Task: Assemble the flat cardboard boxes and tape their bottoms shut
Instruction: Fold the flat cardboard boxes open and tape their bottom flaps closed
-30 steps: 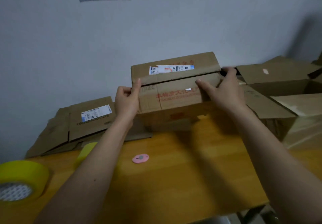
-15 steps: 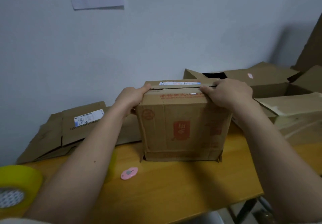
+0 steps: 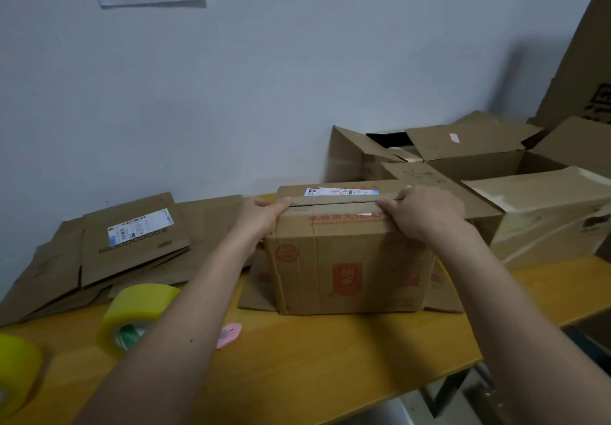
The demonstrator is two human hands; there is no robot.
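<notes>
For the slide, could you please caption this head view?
Both hands, left hand and right hand, press the cardboard box's flaps shut, untaped.

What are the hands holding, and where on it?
Both hands, left hand and right hand, hold the cardboard box at its top edge, pressing the flaps together.

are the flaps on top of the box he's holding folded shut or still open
Folded shut: the box's two top flaps meet along a seam, pressed by the left hand and right hand.
</notes>
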